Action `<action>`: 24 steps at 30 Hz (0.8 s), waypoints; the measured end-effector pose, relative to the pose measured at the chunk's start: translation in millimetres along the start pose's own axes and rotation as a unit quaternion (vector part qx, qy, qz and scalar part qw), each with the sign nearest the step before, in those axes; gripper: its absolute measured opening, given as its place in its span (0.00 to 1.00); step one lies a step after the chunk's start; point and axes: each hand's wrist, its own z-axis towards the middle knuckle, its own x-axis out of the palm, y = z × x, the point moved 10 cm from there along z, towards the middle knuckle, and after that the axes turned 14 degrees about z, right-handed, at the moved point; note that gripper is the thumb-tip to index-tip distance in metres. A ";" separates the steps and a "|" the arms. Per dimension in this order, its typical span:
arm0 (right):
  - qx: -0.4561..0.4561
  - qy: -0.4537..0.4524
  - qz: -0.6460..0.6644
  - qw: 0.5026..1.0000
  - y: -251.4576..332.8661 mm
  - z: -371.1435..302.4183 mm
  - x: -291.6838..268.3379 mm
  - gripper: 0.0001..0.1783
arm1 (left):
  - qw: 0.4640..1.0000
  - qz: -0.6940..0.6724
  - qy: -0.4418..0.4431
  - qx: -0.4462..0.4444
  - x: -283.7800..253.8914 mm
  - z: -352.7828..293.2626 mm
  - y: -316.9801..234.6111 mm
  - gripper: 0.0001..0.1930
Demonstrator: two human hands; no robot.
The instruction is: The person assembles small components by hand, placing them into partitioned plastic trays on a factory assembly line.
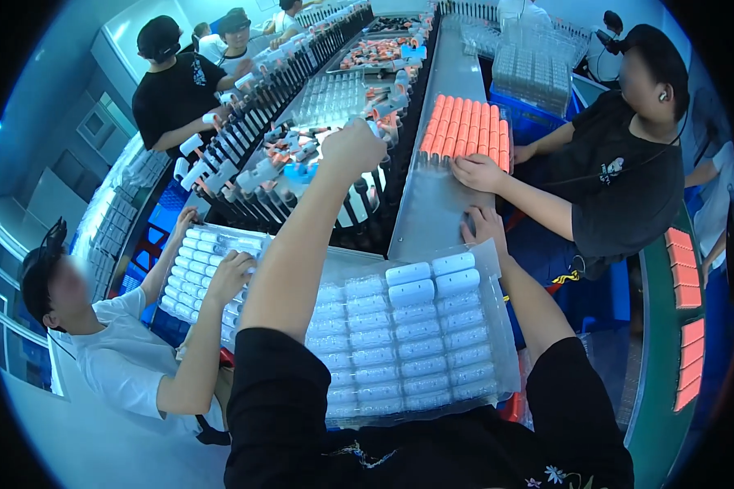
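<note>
A clear plastic tray (416, 342) lies near, just before the person, its pockets mostly empty, with four white rounded cases (432, 279) at its far right corner, long axes running left-right. The right hand (483, 228) rests flat on the tray's far right edge. The left hand (352, 147) reaches far, clenched over the fixture rack (302, 163); what it grips is hidden.

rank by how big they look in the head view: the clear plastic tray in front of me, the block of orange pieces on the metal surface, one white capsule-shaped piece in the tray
1. Clear plastic tray, by far the largest.
2. Block of orange pieces; it lies farther from the camera, so its true size next to the tray is unsure.
3. White capsule-shaped piece, the smallest.
</note>
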 end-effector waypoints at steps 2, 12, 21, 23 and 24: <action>-0.001 -0.013 -0.024 1.000 -0.9 -2.4 -9.9 0.22 | 0.999 0.010 -0.021 -0.023 -5.1 -24.8 -0.9 0.35; 0.011 -0.006 -0.021 1.000 -3.4 3.6 -13.1 0.23 | 0.982 0.003 -0.090 0.164 -62.6 -101.4 -35.8 0.28; 0.001 -0.015 -0.025 1.000 8.8 -4.1 -8.9 0.21 | 0.962 0.082 -0.258 0.037 -59.9 16.7 -49.3 0.24; -0.003 -0.018 -0.014 1.000 7.4 -1.8 -2.8 0.21 | 0.977 0.091 -0.187 0.049 -18.2 30.2 -49.7 0.16; -0.003 -0.024 -0.004 1.000 -0.2 -5.5 -4.8 0.21 | 0.990 0.047 -0.134 0.016 -2.4 27.6 -52.6 0.13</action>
